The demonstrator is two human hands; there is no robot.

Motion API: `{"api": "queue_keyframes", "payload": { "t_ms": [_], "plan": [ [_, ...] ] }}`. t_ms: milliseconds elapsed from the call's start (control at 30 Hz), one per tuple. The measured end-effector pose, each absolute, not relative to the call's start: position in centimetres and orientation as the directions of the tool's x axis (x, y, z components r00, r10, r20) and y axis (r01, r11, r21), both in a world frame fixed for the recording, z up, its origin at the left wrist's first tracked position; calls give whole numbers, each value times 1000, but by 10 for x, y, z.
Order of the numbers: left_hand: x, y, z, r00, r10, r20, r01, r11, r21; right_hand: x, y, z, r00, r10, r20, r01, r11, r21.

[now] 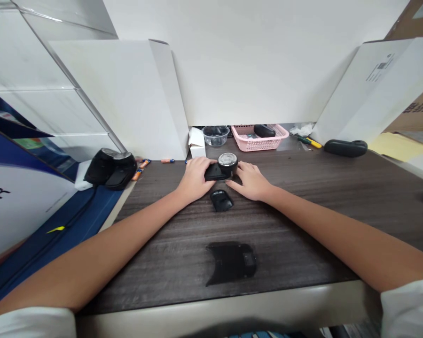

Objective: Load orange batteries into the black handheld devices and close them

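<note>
Left hand (197,177) and right hand (251,181) grip shaver (221,169) from either side. Looks partly apart: cap (221,201), panel (231,262) off, unfitted.

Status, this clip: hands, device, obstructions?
Left hand, right hand holding black device between them. Round perforated head up. Nothing blocking; small black piece lies close on near side.

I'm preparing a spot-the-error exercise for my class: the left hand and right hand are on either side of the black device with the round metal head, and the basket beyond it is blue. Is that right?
Not quite: the head view shows the basket is pink. The left hand and right hand are on either side of the black device.
</note>
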State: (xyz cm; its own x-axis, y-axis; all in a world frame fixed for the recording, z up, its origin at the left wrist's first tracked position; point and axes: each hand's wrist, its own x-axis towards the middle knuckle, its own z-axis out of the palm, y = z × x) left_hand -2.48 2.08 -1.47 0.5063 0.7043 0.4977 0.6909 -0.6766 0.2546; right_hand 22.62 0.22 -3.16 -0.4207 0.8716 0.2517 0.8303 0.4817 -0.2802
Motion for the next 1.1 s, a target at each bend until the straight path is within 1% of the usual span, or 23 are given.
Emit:
{"api": "queue_keyframes", "payload": {
  "t_ms": [133,300,467,600,733,833,967,1033,1100],
  "plan": [
    [-30,30,-18,408,767,495,772,-579,261,225,2,-31,-407,890,205,851,451,-270],
    [-34,42,-31,338,866,370,829,-460,319,225,3,-32,-396,898,191,861,436,-261],
    [-34,42,-32,286,887,362,846,-412,340,226,3,-32,-400,899,181,861,436,-263],
    [-33,38,-28,270,907,323,854,-381,356,226,3,-32,-398,899,182,859,434,-270],
    [-34,39,-26,298,897,327,841,-409,354,226,4,-34,-400,897,188,857,438,-271],
    [-33,37,-23,407,853,326,773,-512,374,226,4,-34,-403,893,199,854,445,-270],
    [-28,29,-17,577,732,363,634,-682,366,227,3,-34,-419,883,212,844,465,-269],
    [-26,26,-16,614,694,377,594,-720,359,228,3,-34,-422,882,210,843,468,-267],
    [-25,25,-16,607,704,369,581,-710,398,228,3,-34,-418,884,210,845,463,-267]
  ]
}}
